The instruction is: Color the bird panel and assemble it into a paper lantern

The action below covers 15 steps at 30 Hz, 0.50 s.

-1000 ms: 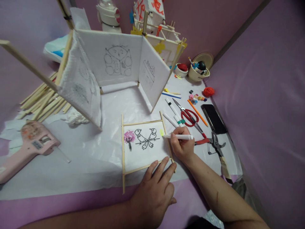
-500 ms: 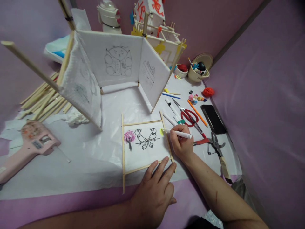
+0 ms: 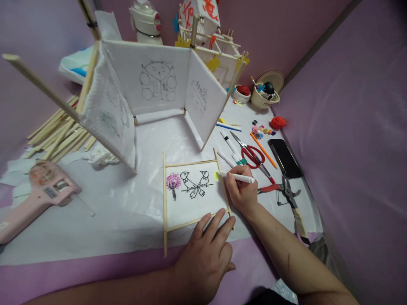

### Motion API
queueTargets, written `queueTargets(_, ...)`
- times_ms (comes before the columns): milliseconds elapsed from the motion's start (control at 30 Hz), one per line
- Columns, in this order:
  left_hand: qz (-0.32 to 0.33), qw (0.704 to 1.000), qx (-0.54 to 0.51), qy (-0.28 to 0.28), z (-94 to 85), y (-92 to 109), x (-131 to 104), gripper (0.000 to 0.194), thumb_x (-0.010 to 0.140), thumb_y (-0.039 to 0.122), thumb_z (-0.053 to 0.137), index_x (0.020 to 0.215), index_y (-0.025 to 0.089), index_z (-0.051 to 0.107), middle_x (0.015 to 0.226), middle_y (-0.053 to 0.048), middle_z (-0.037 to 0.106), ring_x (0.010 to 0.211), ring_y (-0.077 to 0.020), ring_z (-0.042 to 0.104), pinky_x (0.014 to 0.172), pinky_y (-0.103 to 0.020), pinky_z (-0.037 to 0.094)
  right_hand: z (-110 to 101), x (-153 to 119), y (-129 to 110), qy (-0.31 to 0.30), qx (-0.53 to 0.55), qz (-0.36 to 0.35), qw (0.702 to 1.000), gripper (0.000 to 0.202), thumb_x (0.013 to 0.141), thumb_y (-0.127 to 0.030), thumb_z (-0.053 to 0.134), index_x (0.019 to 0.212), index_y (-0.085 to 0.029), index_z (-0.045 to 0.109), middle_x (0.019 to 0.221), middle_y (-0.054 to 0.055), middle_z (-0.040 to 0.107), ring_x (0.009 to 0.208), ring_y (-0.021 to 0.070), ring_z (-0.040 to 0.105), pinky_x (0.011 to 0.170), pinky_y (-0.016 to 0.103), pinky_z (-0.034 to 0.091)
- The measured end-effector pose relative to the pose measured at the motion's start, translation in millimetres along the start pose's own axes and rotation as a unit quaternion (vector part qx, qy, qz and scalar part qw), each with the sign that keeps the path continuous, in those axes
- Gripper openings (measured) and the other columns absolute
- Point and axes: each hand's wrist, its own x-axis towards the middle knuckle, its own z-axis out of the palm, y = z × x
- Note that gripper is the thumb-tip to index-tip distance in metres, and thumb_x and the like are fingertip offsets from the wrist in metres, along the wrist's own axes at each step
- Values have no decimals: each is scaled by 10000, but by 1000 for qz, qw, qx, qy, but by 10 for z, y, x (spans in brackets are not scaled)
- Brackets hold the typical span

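Note:
A white panel (image 3: 190,212) framed with thin wooden sticks lies flat on the table. It bears two black outlined birds, a pink and black tree at its left and a small yellow patch near its right edge. My left hand (image 3: 208,254) rests with fingers spread over the panel's lower right edge, holding nothing. My right hand (image 3: 243,190) is closed round a white marker (image 3: 240,177), whose tip is at the yellow patch.
A folding stick-framed screen (image 3: 159,76) stands behind the panel. At the left are a pink glue gun (image 3: 51,192) and wooden sticks (image 3: 60,131). Red scissors (image 3: 252,156), pliers (image 3: 288,190), a phone (image 3: 285,158) and red yarn (image 3: 278,123) lie at the right.
The marker and my right hand have shifted very slightly left. My left hand stays in the same place on the panel.

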Motion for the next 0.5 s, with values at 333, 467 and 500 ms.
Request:
queueTargets(333,-1,1000,-2,-1,-4,15,-9,301,945,468,616,912,168,607,1559,-111,418,1508,-350,207,1193,-527,106,-11,-3,-12,19,-12,-13,1000,125,916,-212,566,821,-219,484,701,-34,521,557,110,481,517,253,380)
queueTargets(467,-3,1000,-5,0,-4,18,-2,302,945,467,615,904,168,603,1558,-113,421,1506,-350,216,1191,-527,114,-10,-18,1,16,-12,-7,1000,134,909,-201,568,814,-221,475,699,-36,513,555,110,472,514,253,376)
queueTargets(500,-3,1000,-5,0,1,16,-2,305,945,469,614,904,167,603,1556,-117,422,1506,-351,213,1191,-528,114,-11,-21,3,16,-12,-7,1000,137,908,-197,566,811,-221,473,698,-37,511,556,110,472,518,254,378)
